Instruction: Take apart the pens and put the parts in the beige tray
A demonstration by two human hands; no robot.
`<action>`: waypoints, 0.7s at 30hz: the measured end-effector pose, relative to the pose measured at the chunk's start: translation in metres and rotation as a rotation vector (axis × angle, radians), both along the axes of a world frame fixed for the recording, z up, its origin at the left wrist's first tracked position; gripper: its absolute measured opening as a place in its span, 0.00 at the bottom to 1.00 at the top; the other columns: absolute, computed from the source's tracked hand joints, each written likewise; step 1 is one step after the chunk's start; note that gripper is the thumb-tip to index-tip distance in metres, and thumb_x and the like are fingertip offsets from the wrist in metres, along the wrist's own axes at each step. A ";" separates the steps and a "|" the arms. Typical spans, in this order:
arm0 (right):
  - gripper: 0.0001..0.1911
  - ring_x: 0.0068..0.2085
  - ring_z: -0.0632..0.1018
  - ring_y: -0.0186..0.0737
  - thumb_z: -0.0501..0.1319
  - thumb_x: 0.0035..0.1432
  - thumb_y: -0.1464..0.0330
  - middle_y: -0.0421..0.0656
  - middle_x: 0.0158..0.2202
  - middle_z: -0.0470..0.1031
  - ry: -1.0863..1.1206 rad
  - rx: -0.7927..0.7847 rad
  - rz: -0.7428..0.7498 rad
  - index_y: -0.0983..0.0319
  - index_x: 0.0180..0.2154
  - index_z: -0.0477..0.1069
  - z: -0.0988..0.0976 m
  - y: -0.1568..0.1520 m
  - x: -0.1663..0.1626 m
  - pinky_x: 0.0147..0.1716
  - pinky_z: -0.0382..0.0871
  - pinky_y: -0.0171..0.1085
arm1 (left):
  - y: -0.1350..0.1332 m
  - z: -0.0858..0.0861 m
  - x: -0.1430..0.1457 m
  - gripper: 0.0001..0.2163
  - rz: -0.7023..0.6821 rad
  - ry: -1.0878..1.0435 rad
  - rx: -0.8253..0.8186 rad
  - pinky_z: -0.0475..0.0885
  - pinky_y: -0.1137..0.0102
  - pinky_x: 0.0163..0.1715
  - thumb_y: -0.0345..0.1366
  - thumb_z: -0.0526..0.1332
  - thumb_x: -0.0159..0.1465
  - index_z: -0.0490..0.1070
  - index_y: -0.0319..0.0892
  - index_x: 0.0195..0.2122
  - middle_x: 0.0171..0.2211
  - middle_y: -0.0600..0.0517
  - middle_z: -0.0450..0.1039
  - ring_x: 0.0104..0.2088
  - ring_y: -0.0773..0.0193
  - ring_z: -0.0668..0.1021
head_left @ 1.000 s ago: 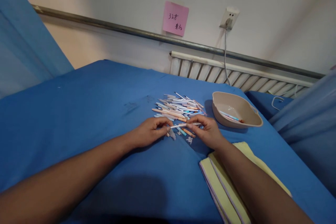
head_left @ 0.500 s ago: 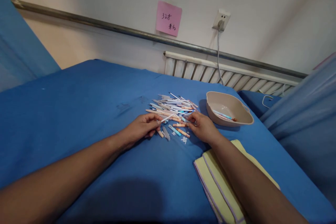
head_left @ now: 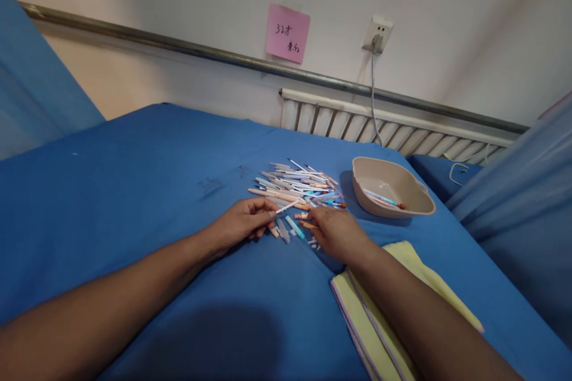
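My left hand is closed, pinching a slim white pen refill that points up and to the right. Just right of it, my right hand has its fingers bent down around an orange pen cap, partly covering it. Beyond both hands lies a loose pile of pens and pen parts in white, grey, peach and blue. A turquoise-and-white cap and a grey cap rest between the hands. Small white bits are half hidden under my right hand.
A beige plastic basin with a few pens inside stands right of the pile. A folded yellow cloth lies under my right forearm. Blue sheeting covers the surface. Behind are a radiator, a metal rail and a plugged-in cord.
My right hand has come down and towards me from the pile's right edge, onto the orange caps. My left hand stays nearly in place with the white refill.
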State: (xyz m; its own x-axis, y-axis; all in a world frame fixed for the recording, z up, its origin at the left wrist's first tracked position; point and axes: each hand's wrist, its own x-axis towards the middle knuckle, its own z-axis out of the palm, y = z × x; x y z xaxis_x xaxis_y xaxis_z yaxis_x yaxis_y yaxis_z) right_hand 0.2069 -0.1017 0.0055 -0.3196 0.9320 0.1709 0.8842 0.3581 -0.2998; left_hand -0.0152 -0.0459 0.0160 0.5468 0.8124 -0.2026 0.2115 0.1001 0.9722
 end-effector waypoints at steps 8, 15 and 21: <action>0.09 0.33 0.72 0.34 0.56 0.58 0.69 0.42 0.35 0.71 0.621 0.132 0.124 0.60 0.42 0.68 -0.004 0.010 0.006 0.35 0.68 0.34 | -0.002 0.002 -0.002 0.11 0.026 -0.060 0.048 0.59 0.77 0.16 0.41 0.62 0.55 0.69 0.39 0.35 0.21 0.58 0.67 0.17 0.74 0.66; 0.07 0.35 0.72 0.36 0.57 0.57 0.72 0.43 0.35 0.70 0.554 0.227 0.206 0.59 0.39 0.66 -0.002 0.004 0.002 0.36 0.67 0.35 | -0.006 0.006 -0.004 0.12 0.018 -0.051 0.126 0.62 0.76 0.18 0.40 0.61 0.56 0.70 0.38 0.38 0.22 0.57 0.68 0.18 0.73 0.68; 0.05 0.34 0.73 0.36 0.60 0.55 0.68 0.41 0.32 0.71 0.765 0.134 0.107 0.59 0.35 0.66 -0.001 0.005 -0.002 0.36 0.68 0.37 | -0.008 0.006 -0.004 0.13 0.006 -0.014 0.127 0.63 0.76 0.19 0.41 0.61 0.56 0.69 0.39 0.39 0.22 0.56 0.69 0.19 0.72 0.68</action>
State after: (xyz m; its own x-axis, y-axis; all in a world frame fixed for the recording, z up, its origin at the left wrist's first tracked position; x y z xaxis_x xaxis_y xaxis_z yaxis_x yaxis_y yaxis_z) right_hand 0.2053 -0.0966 0.0045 -0.1545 0.8585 0.4889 0.4084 0.5061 -0.7597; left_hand -0.0191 -0.0538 0.0224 0.5438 0.8343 -0.0904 0.1978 -0.0227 0.9800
